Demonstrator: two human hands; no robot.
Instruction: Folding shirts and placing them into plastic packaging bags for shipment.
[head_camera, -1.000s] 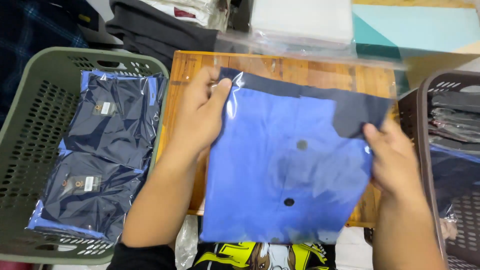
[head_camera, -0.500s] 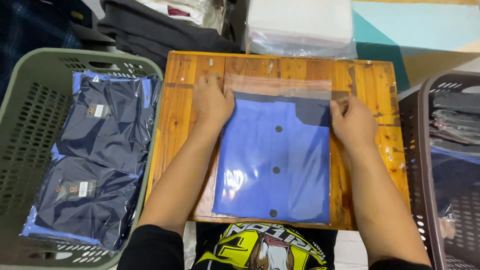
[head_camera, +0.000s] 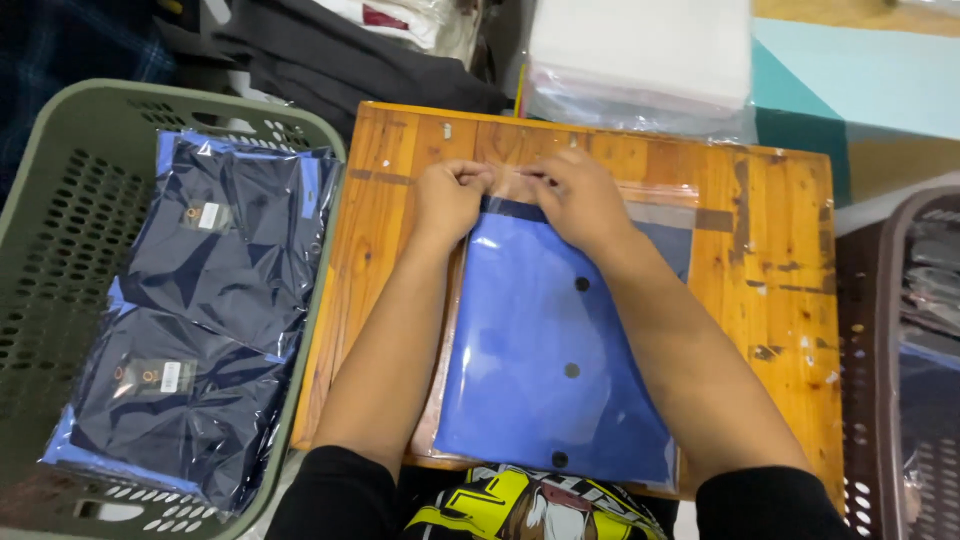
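Both hands, left hand (head_camera: 450, 197) and right hand (head_camera: 575, 197), pinch the slick bag flap (head_camera: 515, 185) near the desk's (head_camera: 780, 250) far edge; the bagged shirt (head_camera: 555, 360) looks soft and light.

A clear plastic bag (head_camera: 560, 360) holding a blue buttoned garment lies on the wooden table; two clear-wrapped navy packs (head_camera: 190, 310) with small white labels (head_camera: 208, 215) fill the left green basket; a white plastic-wrapped stack (head_camera: 640, 55) sits far.
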